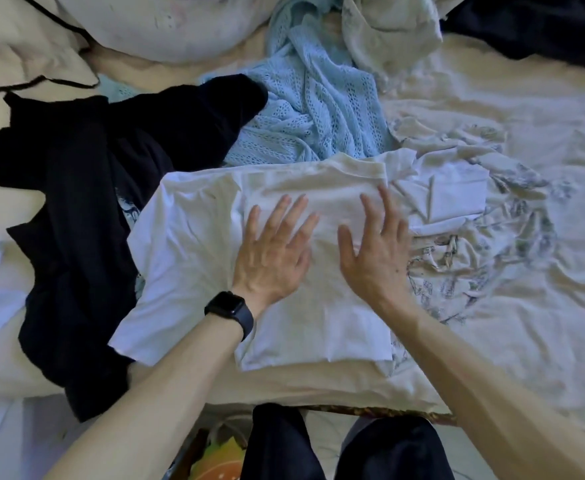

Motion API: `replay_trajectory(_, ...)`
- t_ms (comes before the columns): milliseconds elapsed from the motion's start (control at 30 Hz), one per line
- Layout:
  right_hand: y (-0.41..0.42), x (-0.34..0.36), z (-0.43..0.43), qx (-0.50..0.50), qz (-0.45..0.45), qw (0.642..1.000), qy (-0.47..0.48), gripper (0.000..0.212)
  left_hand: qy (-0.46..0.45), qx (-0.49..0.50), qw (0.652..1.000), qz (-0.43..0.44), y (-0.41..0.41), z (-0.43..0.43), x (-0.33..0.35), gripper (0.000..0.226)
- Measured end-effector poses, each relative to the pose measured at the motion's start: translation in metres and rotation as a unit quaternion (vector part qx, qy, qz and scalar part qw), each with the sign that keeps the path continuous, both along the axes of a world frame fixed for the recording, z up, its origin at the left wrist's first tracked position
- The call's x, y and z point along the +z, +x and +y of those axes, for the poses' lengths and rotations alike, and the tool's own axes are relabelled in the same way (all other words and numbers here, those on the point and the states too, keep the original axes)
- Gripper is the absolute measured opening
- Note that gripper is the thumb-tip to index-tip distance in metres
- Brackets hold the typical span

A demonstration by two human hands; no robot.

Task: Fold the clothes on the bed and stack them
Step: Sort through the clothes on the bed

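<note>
White T-shirt [180, 254] lies part-folded under flat, spread left hand [273, 251] and right hand [376, 247]; its unfolded side probably goes next.

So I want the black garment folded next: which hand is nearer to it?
Left. The left hand presses flat on the white T-shirt, on the side toward the black garment; the right hand rests beside it, farther from the garment.

Bare forearms [166, 368], black watch [229, 308], dark trousers [279, 445].
Watch: square dark face, matte band, strapped just behind the left hand [273, 252]; trousers plain, near black.
</note>
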State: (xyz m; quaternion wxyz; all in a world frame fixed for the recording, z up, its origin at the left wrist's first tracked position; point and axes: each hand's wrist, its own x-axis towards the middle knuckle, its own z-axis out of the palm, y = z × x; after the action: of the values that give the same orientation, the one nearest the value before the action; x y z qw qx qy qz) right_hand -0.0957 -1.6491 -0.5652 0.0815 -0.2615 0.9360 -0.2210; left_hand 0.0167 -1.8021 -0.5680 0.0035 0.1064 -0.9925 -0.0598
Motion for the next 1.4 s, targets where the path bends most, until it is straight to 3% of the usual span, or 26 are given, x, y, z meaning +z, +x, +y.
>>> replay_trajectory(67, 0.028, -0.012, 0.009, 0.129, 0.012, 0.990, 0.051, 0.063, -0.004, -0.075, 0.994, -0.077, 0.009, -0.002, -0.012, 0.062)
replay_trajectory(133, 0.038, -0.032, 0.029, 0.181, -0.011, 0.975, 0.129, 0.066, -0.020, -0.077, 0.988, -0.133, 0.008, -0.029, -0.023, 0.064)
replay_trajectory(233, 0.038, -0.050, 0.068, 0.134, -0.038, 0.965, 0.220, 0.073, -0.068, -0.086, 0.981, -0.157, 0.004, -0.066, -0.029, 0.063)
replay_trajectory(333, 0.050, -0.049, 0.090, 0.076, -0.020, 0.967, 0.241, 0.076, -0.063, 0.027, 0.991, -0.119, 0.005, -0.061, -0.022, 0.064)
replay_trajectory(400, 0.066, -0.040, 0.096, 0.087, 0.001, 0.973, 0.214, 0.076, -0.025, 0.059, 0.993, -0.097, 0.013, -0.036, -0.012, 0.067)
replay_trajectory(467, 0.085, -0.032, 0.103, 0.145, 0.009, 0.970, 0.194, 0.074, 0.010, -0.024, 0.995, -0.095, 0.034, 0.003, -0.005, 0.070)
replay_trajectory(533, 0.101, -0.021, 0.114, 0.135, -0.016, 0.968, 0.210, 0.074, 0.047, -0.058, 0.992, -0.101, 0.069, 0.042, 0.004, 0.068)
replay_trajectory(600, 0.110, -0.008, 0.127, 0.047, -0.079, 0.971, 0.220, 0.072, 0.128, 0.067, 0.987, -0.071, 0.111, 0.074, 0.013, 0.058)
replay_trajectory(667, 0.114, 0.006, 0.141, -0.015, -0.144, 0.973, 0.182, 0.059, 0.202, 0.267, 0.941, -0.038, 0.152, 0.098, 0.026, 0.046)
replay_trajectory(733, 0.115, 0.018, 0.151, -0.102, -0.225, 0.963, 0.106, 0.043, 0.263, 0.442, 0.857, -0.037, 0.181, 0.110, 0.033, 0.045)
replay_trajectory(800, 0.111, 0.026, 0.149, -0.198, -0.300, 0.932, 0.052, 0.040, 0.377, 0.584, 0.718, -0.045, 0.189, 0.113, 0.033, 0.056)
replay_trajectory(867, 0.107, 0.026, 0.145, -0.246, -0.345, 0.905, 0.042, 0.037, 0.504, 0.649, 0.569, -0.030, 0.185, 0.110, 0.029, 0.066)
replay_trajectory(900, 0.105, 0.024, 0.144, -0.244, -0.354, 0.901, 0.058, 0.037, 0.543, 0.658, 0.521, -0.025, 0.181, 0.106, 0.026, 0.065)
replay_trajectory(933, 0.103, 0.021, 0.143, -0.236, -0.355, 0.901, 0.078, 0.038, 0.557, 0.661, 0.502, -0.026, 0.179, 0.102, 0.022, 0.060)
replay_trajectory(1033, 0.099, 0.016, 0.142, -0.210, -0.364, 0.902, 0.102, 0.038, 0.554, 0.656, 0.512, -0.028, 0.182, 0.090, 0.012, 0.049)
replay_trajectory(1200, 0.096, 0.021, 0.150, -0.206, -0.387, 0.894, 0.093, 0.039, 0.574, 0.651, 0.496, -0.001, 0.190, 0.095, 0.010, 0.045)
replay_trajectory(1333, 0.098, 0.029, 0.153, -0.217, -0.380, 0.897, 0.062, 0.032, 0.541, 0.640, 0.546, 0.014, 0.187, 0.105, 0.017, 0.035)
replay_trajectory(1400, 0.099, 0.030, 0.152, -0.239, -0.408, 0.881, 0.028, 0.033, 0.575, 0.637, 0.510, 0.048, 0.182, 0.106, 0.022, 0.042)
